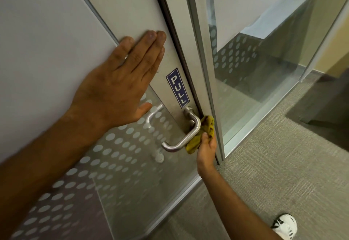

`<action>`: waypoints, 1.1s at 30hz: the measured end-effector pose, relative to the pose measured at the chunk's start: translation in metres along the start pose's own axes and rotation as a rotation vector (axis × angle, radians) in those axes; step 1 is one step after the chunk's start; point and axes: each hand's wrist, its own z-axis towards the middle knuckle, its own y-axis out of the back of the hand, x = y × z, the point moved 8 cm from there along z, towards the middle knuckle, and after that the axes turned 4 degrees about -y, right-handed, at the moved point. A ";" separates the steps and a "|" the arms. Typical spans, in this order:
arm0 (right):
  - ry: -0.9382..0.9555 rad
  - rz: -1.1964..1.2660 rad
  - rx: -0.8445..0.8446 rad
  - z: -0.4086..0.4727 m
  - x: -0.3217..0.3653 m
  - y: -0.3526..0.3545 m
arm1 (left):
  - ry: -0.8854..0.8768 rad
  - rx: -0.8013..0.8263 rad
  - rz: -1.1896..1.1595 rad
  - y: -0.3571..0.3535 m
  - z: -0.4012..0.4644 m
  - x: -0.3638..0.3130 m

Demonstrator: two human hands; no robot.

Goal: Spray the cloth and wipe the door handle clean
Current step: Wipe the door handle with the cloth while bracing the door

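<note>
left forearm up close, right hand wiping handle with cloth

left forearm fills the lower left, nearest the lens; left hand [120, 81] lies flat on the door panel [136, 9], fingers straight and pressed together, thumb out to the side, holding nothing; looks like it braces the door; ring visible on one finger

right hand [206, 150] reaches up from below, fingers and thumb pinched on a bunched yellow cloth [203, 134]; cloth touches the outer side of the door handle [186, 135], right at the bend, squeezed between handle and door frame [205, 81]

handle is a brushed metal lever; its mount sits just below the blue pull sign [177, 87]; long axis of the grip runs down and left from the bend to the free end; cloth sits on the right of it, so the unwiped length lies left of the right-hand fingers; right hand is the nearer one to the handle, left hand is above and left, apart from it

judgement: wiping step underway, spraying likely done, no spray bottle in view; next stroke probably slides along the bar toward the free end

carpet [264, 173] and a white shoe [285, 225] at lower right
</note>
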 end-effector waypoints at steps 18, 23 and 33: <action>1.179 -0.957 0.335 -0.081 0.062 -0.026 | 0.016 0.001 0.080 0.006 0.000 0.000; 1.073 -0.913 0.370 -0.073 0.068 -0.033 | 0.012 -0.005 0.077 0.006 0.000 0.000; 0.282 -0.106 0.115 -0.040 0.065 -0.028 | 0.015 0.006 0.061 0.004 0.000 0.000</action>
